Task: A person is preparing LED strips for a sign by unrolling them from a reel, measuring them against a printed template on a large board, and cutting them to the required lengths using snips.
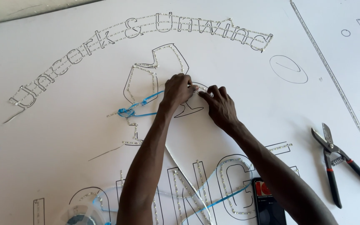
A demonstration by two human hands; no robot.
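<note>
Left hand [178, 88] reaches forward, knuckles up, fingers curled, pinching the LED strip [197, 88] against the white board [63, 108]. Just right, touching, the right hand [220, 105] pinches the same strip. Far right lie snips [337, 160].

Board [71, 112]: matt white, smooth, with thin black outlines. LED strip [146, 25]: glossy, clear, dotted with small shiny chips. Backing tape [136, 109]: blue, thin, plastic-looking. Snips [334, 156]: dull grey metal blades, bare spring, black handles with red collars. Phone [267, 204]: glossy black glass.

snips [341, 163] right, phone [267, 204] below
</note>
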